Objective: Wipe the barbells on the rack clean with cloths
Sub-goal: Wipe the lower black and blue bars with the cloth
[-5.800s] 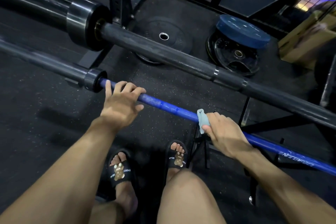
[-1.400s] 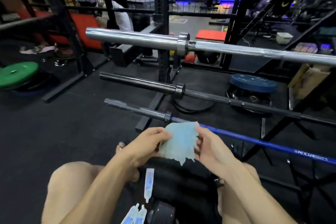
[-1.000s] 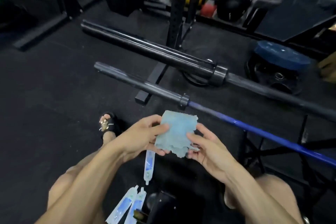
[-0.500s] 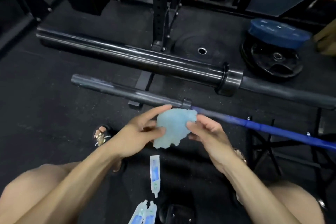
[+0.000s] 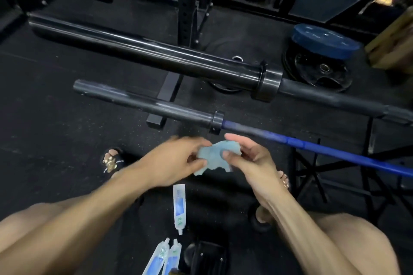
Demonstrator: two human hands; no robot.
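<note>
Your head has tipped down and in over the last second or so: the silver bar higher on the rack has gone out of view, and the two lower barbells now fill the frame. The cloth [image 5: 215,156], which you held spread flat between both hands [image 5: 214,158] a moment ago, is now bunched and crumpled. Your left hand [image 5: 178,161] pinches its left edge and your right hand [image 5: 245,158] grips the right side with the thumb pressed across the front. I read that as refolding to a fresh face before the next pass, so wiping is paused, not finished.

The cloth hangs in the air just short of the blue barbell [image 5: 312,148], near its collar [image 5: 216,122], touching neither. The black barbell [image 5: 156,57] lies behind it, well clear of your hands.

As for containers: a small tube [image 5: 179,206] lies on the floor below your hands, and two sachets [image 5: 165,257] lie side by side near the bottom edge. Whether they are full or spent is hard to judge, as the frame is blurred there. A blue plate [image 5: 325,40] rests on a stack of black plates [image 5: 317,71] by the rack upright [image 5: 185,4].
</note>
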